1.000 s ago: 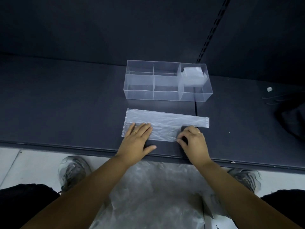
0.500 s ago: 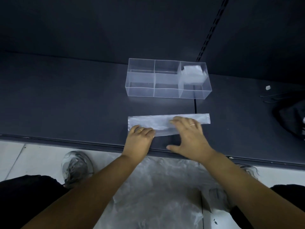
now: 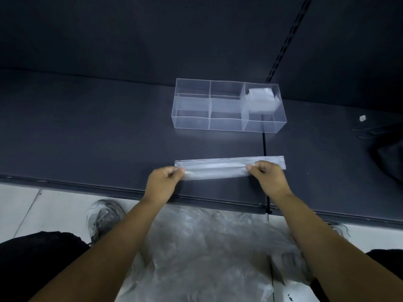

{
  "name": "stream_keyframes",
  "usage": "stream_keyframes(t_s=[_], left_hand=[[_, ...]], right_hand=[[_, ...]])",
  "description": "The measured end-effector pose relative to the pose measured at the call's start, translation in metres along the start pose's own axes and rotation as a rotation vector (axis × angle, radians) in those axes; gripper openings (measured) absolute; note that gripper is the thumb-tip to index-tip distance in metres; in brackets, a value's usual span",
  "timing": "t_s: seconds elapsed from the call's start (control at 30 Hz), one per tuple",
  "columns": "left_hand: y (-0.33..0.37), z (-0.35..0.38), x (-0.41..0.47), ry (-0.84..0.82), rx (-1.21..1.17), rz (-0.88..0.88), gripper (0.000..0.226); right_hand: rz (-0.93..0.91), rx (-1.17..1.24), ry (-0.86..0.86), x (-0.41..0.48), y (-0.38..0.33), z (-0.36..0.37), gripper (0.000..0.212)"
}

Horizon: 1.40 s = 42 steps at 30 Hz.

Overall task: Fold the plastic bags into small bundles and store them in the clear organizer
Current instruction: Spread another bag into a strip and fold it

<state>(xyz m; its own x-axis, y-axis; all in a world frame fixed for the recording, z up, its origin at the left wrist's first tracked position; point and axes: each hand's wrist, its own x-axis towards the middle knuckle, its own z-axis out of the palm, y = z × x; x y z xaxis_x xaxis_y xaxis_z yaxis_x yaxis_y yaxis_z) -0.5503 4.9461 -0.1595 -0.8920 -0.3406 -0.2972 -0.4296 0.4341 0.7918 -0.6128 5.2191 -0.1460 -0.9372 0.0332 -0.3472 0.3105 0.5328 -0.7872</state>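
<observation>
Waiting at lower centre, your heap of loose bags [image 3: 207, 258] is unfolded. Above it, your left hand [image 3: 162, 184] and right hand [image 3: 269, 179], fingers curled, pinch the near edge of a bag strip [image 3: 218, 168] on the dark shelf [image 3: 87, 127]; lengthwise folds only. Farther up, the clear organizer [image 3: 226, 125] holds one bundle [image 3: 261, 101], right-hand compartment. A dark object [image 3: 388, 158] at right edge appears to obstruct nothing.

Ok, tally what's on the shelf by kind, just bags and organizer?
Clear organizer: 1
Folded bundle, in its right compartment: 1
Long bag strip, pinched at both ends: 1
Total: 3. The loose pile below the shelf can't be counted.
</observation>
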Motion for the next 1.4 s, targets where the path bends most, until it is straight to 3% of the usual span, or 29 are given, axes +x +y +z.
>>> stream_keyframes(t_s=[0.27,0.4,0.47,0.5,0.57,0.6,0.7,0.77,0.83,0.87,0.93,1.0,1.17,1.4], left_hand=[[0.002,0.021,0.007,0.292,0.176,0.028,0.035],[0.012,0.031,0.006,0.429,0.374,-0.003,0.022],[0.016,0.034,0.002,0.505,0.42,0.104,0.018],[0.017,0.038,-0.002,0.509,0.44,0.239,0.02],[0.015,0.05,-0.01,0.373,0.521,0.536,0.031],[0.012,0.056,-0.014,0.239,0.58,0.586,0.041],[0.0,0.064,-0.021,-0.043,0.82,0.428,0.075],[-0.009,0.067,-0.02,-0.055,0.919,0.382,0.083],[-0.008,0.068,-0.02,-0.055,0.94,0.373,0.083],[-0.007,0.068,-0.019,-0.059,0.936,0.369,0.082],[-0.006,0.068,-0.02,-0.07,0.956,0.368,0.077],[-0.006,0.068,-0.02,-0.085,0.983,0.365,0.072],[-0.004,0.067,-0.02,-0.077,0.941,0.372,0.074],[-0.005,0.067,-0.019,-0.05,0.933,0.395,0.082]], right_hand=[[0.068,-0.073,0.231,0.011,-0.001,0.027,0.013],[0.083,-0.164,0.268,0.014,-0.005,0.03,0.019],[0.094,-0.191,0.271,0.016,-0.005,0.031,0.024],[0.096,-0.192,0.273,0.016,-0.005,0.031,0.025],[0.094,-0.204,0.278,0.017,-0.005,0.032,0.025],[0.096,-0.213,0.277,0.017,-0.005,0.032,0.025],[0.107,-0.237,0.266,0.016,-0.01,0.032,0.023],[0.067,-0.3,0.337,0.011,-0.015,0.034,0.017],[-0.13,-0.323,0.421,0.0,-0.022,0.043,0.023],[-0.267,-0.288,0.366,-0.006,-0.027,0.051,0.028],[-0.456,-0.223,0.029,-0.02,-0.038,0.075,0.037],[-0.515,-0.313,-0.236,-0.029,-0.037,0.096,0.045],[-0.552,-0.78,-0.233,-0.013,-0.002,0.087,0.061],[-0.372,-0.83,-0.063,0.014,0.028,0.016,0.064]])
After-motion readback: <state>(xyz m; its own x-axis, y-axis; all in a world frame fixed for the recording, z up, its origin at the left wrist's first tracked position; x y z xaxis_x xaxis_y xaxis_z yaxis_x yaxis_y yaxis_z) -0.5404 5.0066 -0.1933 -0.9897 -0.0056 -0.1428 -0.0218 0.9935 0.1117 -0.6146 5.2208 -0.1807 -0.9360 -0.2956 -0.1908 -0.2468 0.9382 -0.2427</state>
